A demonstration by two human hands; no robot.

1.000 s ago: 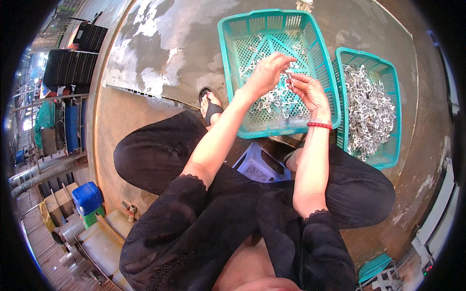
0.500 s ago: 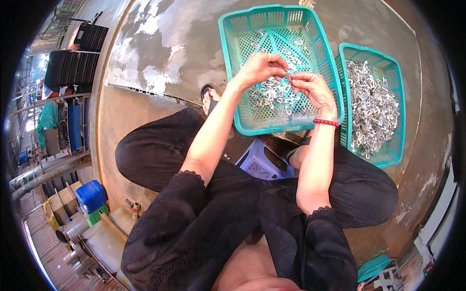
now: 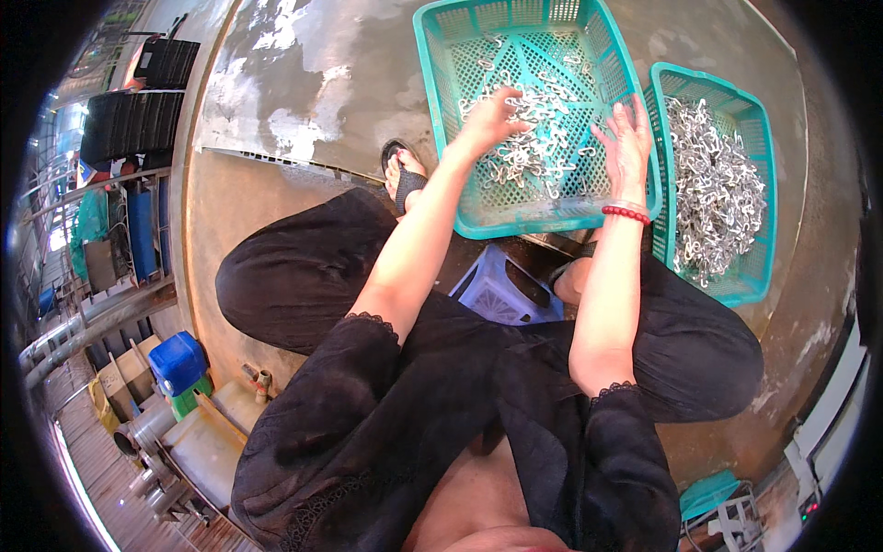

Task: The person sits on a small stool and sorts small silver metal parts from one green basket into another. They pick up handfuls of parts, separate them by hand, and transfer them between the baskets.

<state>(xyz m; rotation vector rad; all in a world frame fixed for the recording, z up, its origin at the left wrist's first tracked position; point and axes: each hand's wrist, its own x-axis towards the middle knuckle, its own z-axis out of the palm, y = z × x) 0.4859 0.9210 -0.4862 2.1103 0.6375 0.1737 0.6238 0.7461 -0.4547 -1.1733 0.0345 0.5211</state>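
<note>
A large teal plastic basket point(image 3: 548, 226) stands in front of me with loose silvery S-shaped metal hooks point(image 3: 538, 164) scattered over its meshed bottom. My left hand point(image 3: 487, 121) is over the left part of these hooks, thumb and fingers apart, with nothing visible between them. Whether its fingertips touch the hooks I cannot tell. At the basket's right wall is my right hand point(image 3: 627, 143), fingers spread and pointing away from me, also without anything visible in it. A red bead bracelet circles the right wrist.
To the right, a smaller teal basket point(image 3: 771, 198) holds a heaped pile of similar hooks point(image 3: 716, 189). A lilac plastic stool point(image 3: 506, 293) stands between my legs. The concrete floor point(image 3: 322, 101) is wet in patches. At the left are a blue jerrycan point(image 3: 177, 362) and metal pipes.
My hands were together, fingertips meeting above the hooks. They have parted, the left staying over the hooks, the right moving to the basket's right wall. The view has shifted slightly.
</note>
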